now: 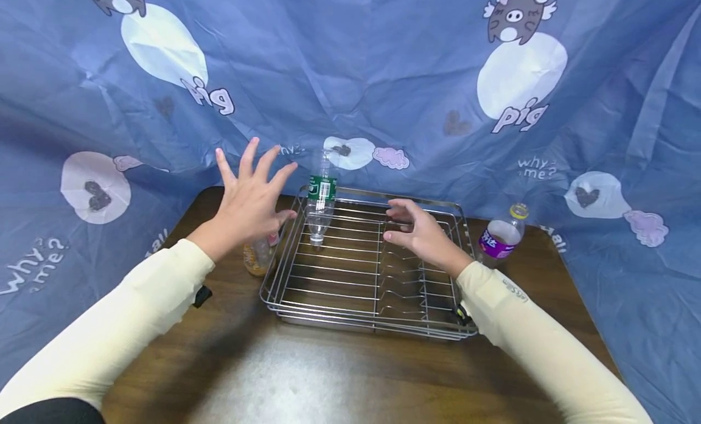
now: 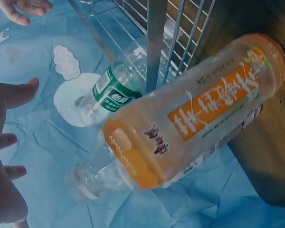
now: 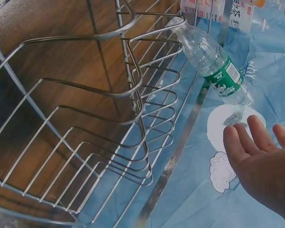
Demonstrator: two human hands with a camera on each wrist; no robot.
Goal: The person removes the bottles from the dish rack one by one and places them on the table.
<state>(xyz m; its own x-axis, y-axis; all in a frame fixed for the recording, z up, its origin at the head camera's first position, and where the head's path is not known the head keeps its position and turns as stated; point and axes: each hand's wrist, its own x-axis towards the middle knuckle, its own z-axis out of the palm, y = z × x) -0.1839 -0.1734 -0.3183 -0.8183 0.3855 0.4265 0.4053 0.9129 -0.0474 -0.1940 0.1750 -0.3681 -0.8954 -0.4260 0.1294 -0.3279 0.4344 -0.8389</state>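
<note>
My left hand (image 1: 249, 202), fingers spread wide, hovers above an orange-labelled plastic bottle (image 1: 256, 260) left of the rack; nothing is in its grasp. That bottle (image 2: 204, 114) fills the left wrist view, apart from the hand. Over the right part of the wire dish rack (image 1: 339, 296) is my right hand (image 1: 421, 232), fingers loosely bent and holding nothing. A clear bottle with a green label (image 1: 322, 190) stands neck down in the rack's back left corner, between the hands. To the right of the rack is a purple-labelled bottle with a yellow cap (image 1: 495, 241).
The rack sits on a brown wooden table (image 1: 246, 363). Wavy wire dividers (image 3: 137, 95) line its right side. Another bottle with a pink label (image 3: 204, 7) stands beyond the left side, partly hidden. A blue patterned cloth (image 1: 350, 77) hangs behind.
</note>
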